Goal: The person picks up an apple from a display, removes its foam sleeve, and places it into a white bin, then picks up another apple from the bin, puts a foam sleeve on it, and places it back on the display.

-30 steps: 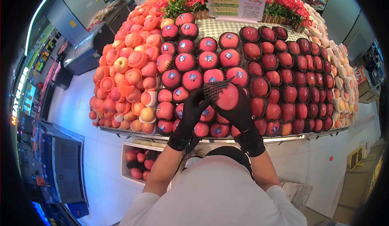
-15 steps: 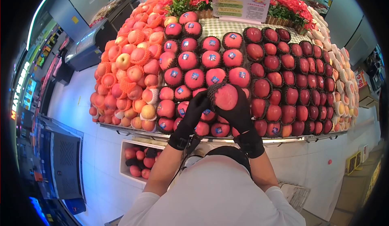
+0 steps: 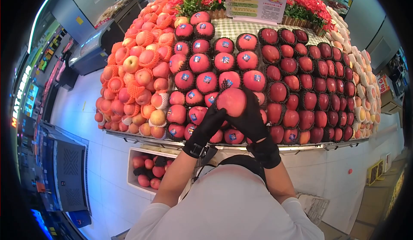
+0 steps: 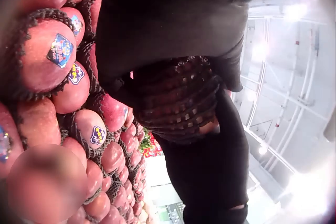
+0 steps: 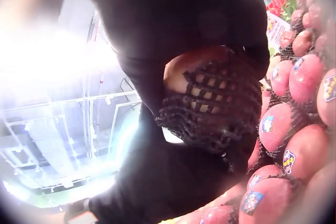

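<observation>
Between two black-gloved hands, a large pink-red apple (image 3: 232, 102) is held above the front rows of the fruit display. The right hand (image 3: 250, 120) grips it from the right and below. At its lower left, the left hand (image 3: 212, 120) pinches with thumb and fingers. Black foam netting (image 4: 181, 100) covers the underside of the apple in the left wrist view, and the same netting (image 5: 212, 103) shows between the gloves in the right wrist view. The upper face of the apple is bare.
Stickered pink apples (image 3: 206, 81) lie in rows beneath the hands, dark red apples (image 3: 306, 100) to the right, orange-netted fruit (image 3: 142, 76) to the left. A crate (image 3: 130, 171) with apples stands below left. A sign (image 3: 256, 3) and red flowers (image 3: 307, 10) stand behind.
The black netting has gone from stretched at the apple's upper left to lying around its underside. The apple has shifted slightly left and up, and the left hand has moved down along its side.
</observation>
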`<state>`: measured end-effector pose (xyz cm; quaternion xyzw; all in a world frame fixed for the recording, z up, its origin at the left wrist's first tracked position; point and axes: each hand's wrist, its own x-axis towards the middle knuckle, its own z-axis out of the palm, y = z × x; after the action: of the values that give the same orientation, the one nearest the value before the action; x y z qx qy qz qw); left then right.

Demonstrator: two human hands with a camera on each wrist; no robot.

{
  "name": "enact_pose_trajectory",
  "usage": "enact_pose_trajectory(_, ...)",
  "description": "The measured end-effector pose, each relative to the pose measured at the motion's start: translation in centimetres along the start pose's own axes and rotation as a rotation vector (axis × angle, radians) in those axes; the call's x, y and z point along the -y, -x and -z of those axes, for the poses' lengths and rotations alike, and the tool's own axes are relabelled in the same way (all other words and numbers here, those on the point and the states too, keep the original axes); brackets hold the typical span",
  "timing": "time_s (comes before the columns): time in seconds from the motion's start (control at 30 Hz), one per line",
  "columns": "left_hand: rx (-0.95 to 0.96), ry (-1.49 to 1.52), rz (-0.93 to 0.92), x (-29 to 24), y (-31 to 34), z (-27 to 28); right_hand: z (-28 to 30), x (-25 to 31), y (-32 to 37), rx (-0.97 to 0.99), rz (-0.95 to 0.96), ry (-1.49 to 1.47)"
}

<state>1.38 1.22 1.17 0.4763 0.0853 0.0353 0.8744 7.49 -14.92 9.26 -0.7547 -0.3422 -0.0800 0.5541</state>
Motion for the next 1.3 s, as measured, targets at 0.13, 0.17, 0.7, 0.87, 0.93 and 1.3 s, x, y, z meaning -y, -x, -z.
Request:
enact_pose_trajectory(0.13,0.141,0.409,0.083,7.2,-4.1,8.6,0.8,-0.2,0.2,0.045,-0.144,-0.342)
enact_pose_trajectory(0.17,0.187,0.539,0.119,6.8,-3.9,8.3,0.9,-0.8,0.3,0.068,-0.236,-0.483)
enact_pose_trajectory(0.7,0.089,0.404,0.073,3.7,0.3,3.4,1.0,-2.7,0.7,0.029,-0.469,-0.133)
enact_pose_trajectory(0.87,0.232,1.015,0.278,3.3,0.8,2.4,0.9,-3.0,1.1,-0.051,-0.382,-0.082)
enact_pose_trajectory(0.93,0.271,1.330,0.319,1.5,1.9,0.9,0.7,-2.1,1.3,-0.102,-0.331,-0.018)
enact_pose_trajectory(1.3,0.042,0.569,0.146,1.7,1.1,1.2,0.6,-3.2,1.5,0.013,-0.361,-0.228)
